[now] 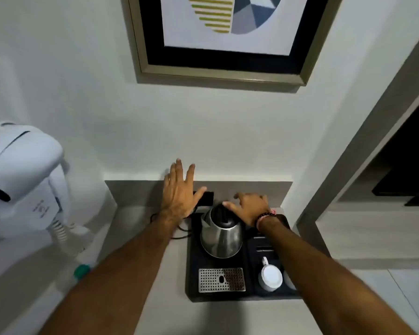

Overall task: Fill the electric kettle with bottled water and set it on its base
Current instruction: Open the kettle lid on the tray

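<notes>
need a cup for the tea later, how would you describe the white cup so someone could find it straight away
Start from the black tray on the counter below the framed picture, where the steel kettle stands. The white cup sits in the tray's right compartment at the near end, right of the perforated metal grate. It is the only clearly visible white ceramic piece there, with its handle pointing away toward the wall.

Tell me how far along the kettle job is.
Nothing looks done yet. The kettle stands on the black tray, lid shut. In hand: the right hand reaches over its lid, while the left hand hovers open, empty. Left: filling from the green-capped bottle, then setting it down.
</notes>
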Demonstrator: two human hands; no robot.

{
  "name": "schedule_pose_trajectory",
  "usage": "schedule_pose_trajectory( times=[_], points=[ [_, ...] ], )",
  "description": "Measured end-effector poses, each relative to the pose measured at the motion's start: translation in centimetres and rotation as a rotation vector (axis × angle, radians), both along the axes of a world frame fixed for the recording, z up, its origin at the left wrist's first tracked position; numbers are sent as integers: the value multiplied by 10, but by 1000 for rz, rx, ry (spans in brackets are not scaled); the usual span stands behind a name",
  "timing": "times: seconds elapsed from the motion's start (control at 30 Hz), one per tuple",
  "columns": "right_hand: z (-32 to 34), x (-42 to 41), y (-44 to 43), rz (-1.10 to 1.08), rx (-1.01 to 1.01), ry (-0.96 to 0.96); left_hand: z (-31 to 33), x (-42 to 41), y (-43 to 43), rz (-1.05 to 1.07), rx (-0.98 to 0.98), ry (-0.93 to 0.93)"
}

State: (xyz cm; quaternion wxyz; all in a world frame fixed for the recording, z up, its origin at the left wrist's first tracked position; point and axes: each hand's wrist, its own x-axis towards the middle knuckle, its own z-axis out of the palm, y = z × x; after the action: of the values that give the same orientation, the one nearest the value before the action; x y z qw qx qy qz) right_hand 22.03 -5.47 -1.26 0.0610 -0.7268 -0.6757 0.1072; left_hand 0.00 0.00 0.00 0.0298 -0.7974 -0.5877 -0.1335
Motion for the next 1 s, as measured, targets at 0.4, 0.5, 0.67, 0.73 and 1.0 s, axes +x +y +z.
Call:
schedule_pose_trajectory(
  times=[0.4,0.5,0.67,0.73,1.0],
  points=[
    [-26,-6,-3,-119,-119,71,-59,-8,-23,94,-124,-50],
    [-27,-5,-1,-105,-106,120,-60,-7,-27,100,-140,-72],
    [-30,-4,-2,-89,-87,142,-59,-11,-33,111,-146,-101],
    [-33,-3,-2,-68,-75,119,-59,-14,-36,115,-139,-101],
    [-40,22,0,-72,-109,486,-57,-18,-38,122,-150,-83]
  ],
)
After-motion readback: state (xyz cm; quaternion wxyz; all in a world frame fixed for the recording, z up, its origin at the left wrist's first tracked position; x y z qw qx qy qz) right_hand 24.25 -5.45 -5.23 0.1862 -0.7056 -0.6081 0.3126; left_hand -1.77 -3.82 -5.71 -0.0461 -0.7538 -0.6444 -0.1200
